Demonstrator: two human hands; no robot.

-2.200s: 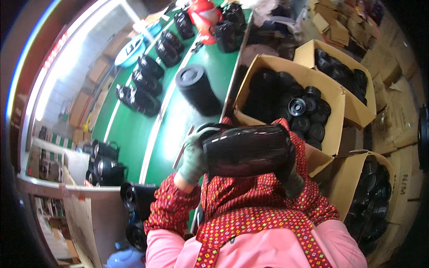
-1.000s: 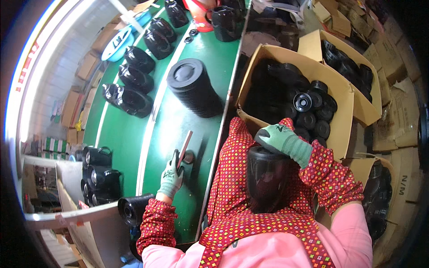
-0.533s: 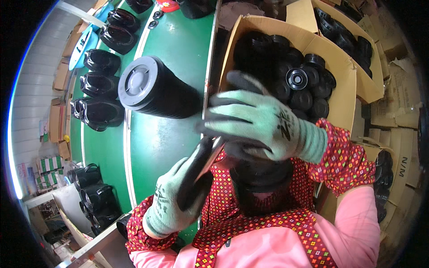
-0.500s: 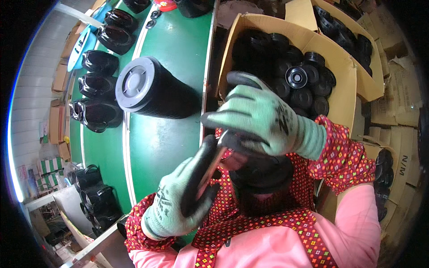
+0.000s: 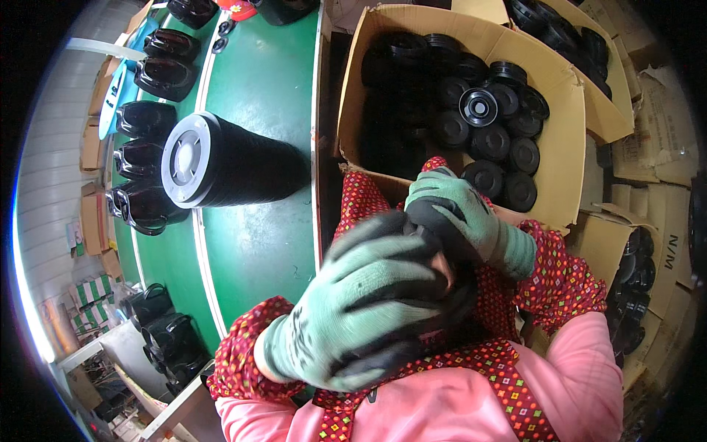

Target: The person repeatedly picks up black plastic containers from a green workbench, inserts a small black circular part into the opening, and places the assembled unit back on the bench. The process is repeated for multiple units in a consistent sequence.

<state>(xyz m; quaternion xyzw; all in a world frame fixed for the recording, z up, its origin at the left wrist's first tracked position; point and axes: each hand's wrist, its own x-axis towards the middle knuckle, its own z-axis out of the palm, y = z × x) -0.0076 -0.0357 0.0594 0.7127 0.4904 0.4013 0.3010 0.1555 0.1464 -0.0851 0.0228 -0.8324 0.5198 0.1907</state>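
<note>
Both my hands wear pale green knit gloves with black coated palms and are close together in front of my chest. My left hand is smeared by motion, its fingers reaching over toward the right hand; its palm side is hidden. My right hand is closed, fingers curled down around something dark that I cannot make out. A small brownish-pink patch shows between the hands, too blurred to name. Below and between them is a dark mass, partly covered by the left hand. The cardboard box of black round parts lies just beyond the right hand.
On the green work surface lies a stack of black parts with a grey round end. Glossy black housings line its far left side; more black housings sit lower left. Another box of black parts stands at the upper right.
My left hand has swung right and turned its back upward, now overlapping the right hand's area. The right hand has shifted right and curled downward. The view has moved slightly.
</note>
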